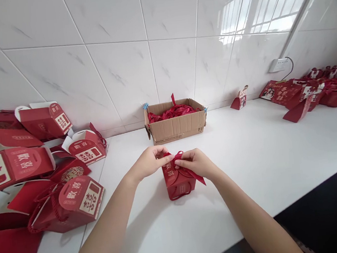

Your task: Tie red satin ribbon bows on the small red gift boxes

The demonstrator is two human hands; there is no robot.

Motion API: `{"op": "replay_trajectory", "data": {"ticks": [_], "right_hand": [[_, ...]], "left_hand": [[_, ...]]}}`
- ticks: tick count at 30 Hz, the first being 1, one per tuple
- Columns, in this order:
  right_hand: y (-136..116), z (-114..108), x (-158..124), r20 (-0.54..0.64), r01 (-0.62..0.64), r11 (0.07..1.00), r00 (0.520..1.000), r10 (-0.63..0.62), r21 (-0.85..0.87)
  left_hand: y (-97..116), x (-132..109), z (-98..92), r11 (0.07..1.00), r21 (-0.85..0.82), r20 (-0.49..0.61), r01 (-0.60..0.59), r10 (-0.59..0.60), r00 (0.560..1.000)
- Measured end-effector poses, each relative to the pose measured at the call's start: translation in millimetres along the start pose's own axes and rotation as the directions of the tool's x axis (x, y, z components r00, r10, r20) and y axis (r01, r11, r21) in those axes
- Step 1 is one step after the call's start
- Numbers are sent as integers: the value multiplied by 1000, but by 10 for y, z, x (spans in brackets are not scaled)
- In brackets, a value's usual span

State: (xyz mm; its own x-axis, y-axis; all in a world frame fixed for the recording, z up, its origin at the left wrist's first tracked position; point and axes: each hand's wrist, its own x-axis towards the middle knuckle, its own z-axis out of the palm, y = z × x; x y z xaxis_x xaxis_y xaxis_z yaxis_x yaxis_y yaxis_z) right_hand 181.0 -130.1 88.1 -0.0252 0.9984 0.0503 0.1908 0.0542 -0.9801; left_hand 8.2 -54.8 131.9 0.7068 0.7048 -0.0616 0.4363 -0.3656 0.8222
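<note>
A small red gift box (175,182) with gold characters stands upright on the white table before me, a cord handle on its near side. Red ribbon (197,176) is looped at its top, one tail hanging over the right side. My left hand (152,162) reaches in from the left, thumb and fingers closed on the ribbon near the loop. From the right, my right hand (196,163) pinches the ribbon at the box top. Parts of the ribbon are hidden behind my fingers.
A cardboard box (177,128) of red ribbons stands against the tiled wall. Several red gift boxes (79,197) are piled at left. More red packages (335,91) lie at far right, near a small triangular box (240,99) and a wall socket (277,65). The table's (254,181) front edge runs lower right.
</note>
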Motion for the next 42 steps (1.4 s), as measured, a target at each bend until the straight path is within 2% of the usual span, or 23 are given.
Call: {"op": "replay_trajectory", "data": {"ticks": [5,11,14,19,23,28,32,35,38,42], "right_hand": [[25,19,-21,-39,14,998,999,-11,61],[48,50,-30,-39,47,990,998,-42,135],[60,65,-21,-74,32,988,997,-21,150],[95,93,-24,-166,41,989,986,-17,141],[106,108,-31,-184,70,996,981,-57,62],[76,85,-57,-148,73,997,986,-76,-21],[18,45,-94,-62,45,999,997,-45,-7],[-6,37,-98,-53,18,1000,998,-18,3],[-4,59,-85,-90,2,1000,996,-3,-12],[4,93,-77,-143,-10,1000,990,12,17]], "left_hand": [[-41,23,-30,1000,-1,-3,-15,15,1000],[-18,13,-16,982,-109,39,-156,161,986],[-11,12,-2,974,-130,78,-187,198,977],[-27,10,9,987,-70,19,-148,150,989],[-25,3,3,989,-7,23,-145,146,989],[-39,16,-6,979,70,15,-192,191,981],[-39,26,20,970,102,-2,-220,221,975],[-18,15,51,966,102,-13,-236,238,971],[-4,-7,63,971,64,9,-228,228,974],[-15,-25,68,979,53,94,-196,191,977]]}}
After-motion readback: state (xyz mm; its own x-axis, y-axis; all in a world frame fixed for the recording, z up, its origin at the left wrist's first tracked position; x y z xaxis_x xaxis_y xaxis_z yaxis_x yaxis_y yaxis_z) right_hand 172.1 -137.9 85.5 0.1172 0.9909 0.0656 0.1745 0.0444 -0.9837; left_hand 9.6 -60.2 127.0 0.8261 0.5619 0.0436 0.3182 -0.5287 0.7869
